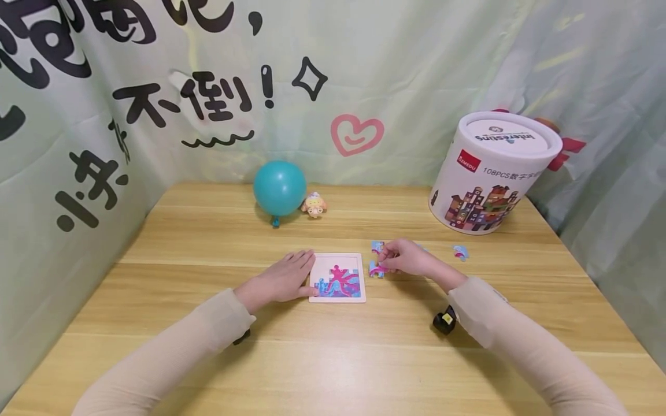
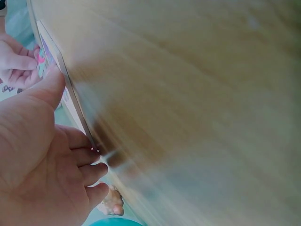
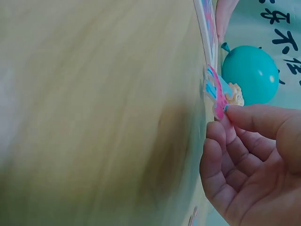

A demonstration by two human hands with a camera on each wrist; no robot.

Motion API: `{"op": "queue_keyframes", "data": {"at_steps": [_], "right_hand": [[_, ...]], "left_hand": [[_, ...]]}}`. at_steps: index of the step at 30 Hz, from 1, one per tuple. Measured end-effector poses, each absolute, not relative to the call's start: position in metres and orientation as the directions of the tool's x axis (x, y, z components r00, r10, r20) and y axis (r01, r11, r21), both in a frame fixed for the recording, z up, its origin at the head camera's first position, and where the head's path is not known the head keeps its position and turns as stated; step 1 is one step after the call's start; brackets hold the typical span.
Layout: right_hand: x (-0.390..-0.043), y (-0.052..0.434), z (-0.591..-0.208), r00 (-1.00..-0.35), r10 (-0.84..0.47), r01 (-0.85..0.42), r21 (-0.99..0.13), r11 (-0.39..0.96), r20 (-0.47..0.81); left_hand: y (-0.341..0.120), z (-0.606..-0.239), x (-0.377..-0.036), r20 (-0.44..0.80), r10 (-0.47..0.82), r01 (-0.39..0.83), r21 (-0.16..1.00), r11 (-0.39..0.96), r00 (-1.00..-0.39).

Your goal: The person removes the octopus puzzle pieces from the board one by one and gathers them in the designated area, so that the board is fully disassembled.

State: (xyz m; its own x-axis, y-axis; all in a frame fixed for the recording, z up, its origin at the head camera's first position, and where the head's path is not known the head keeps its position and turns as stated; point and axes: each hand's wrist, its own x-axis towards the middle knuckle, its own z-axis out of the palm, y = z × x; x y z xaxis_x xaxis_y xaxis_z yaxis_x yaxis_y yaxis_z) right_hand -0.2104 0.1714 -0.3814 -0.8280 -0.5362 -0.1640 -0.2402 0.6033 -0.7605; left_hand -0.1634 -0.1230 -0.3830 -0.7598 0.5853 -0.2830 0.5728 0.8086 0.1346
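Bench (image 1: 333, 358): pale wood, filling the lower frame, with printed cloth behind it.
Tub (image 1: 491, 173): white round box with a lid, upper right, standing at the bench's back edge.
Balloon (image 1: 279, 188): teal, upper middle, with a small toy (image 1: 314, 204) just to its right.
Tray (image 1: 337, 278): pink-edged puzzle board at centre, partly filled with pink and blue.
Left hand (image 1: 283, 279): flat on the bench, fingers (image 2: 89, 155) straight and close together, tips touching the tray's left edge.
Right hand (image 1: 408, 257): just right of the tray, fingers (image 3: 221, 141) curled, pinching a piece.
Piece (image 3: 215, 92): pink and blue, held just beside the tray's right edge.
Loose piece (image 1: 460, 252): alone on the bench, right of the right hand.
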Motion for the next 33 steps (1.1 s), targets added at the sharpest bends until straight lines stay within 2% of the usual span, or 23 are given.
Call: {"op": "queue_keyframes", "data": {"at_steps": [13,20,27,33], "right_hand": [[-0.212,0.177,-0.384,-0.83,-0.509,-0.193,-0.74,0.645,-0.227],[-0.211,0.178,-0.381,-0.807,-0.555,-0.22,-0.769,0.6,-0.203],[-0.213,0.163,-0.377,-0.833,-0.524,-0.24,-0.738,0.631,-0.177],[-0.209,0.145,-0.372,-0.812,-0.562,-0.276,-0.747,0.605,-0.156]], "left_hand": [[-0.123,-0.386,-0.165,-0.273,0.59,0.582,0.118,0.805,-0.76],[-0.123,-0.385,-0.165,-0.28,0.589,0.583,0.114,0.805,-0.758],[-0.123,-0.383,-0.163,-0.277,0.588,0.582,0.112,0.805,-0.76],[-0.123,-0.382,-0.163,-0.273,0.593,0.584,0.123,0.803,-0.758]]}}
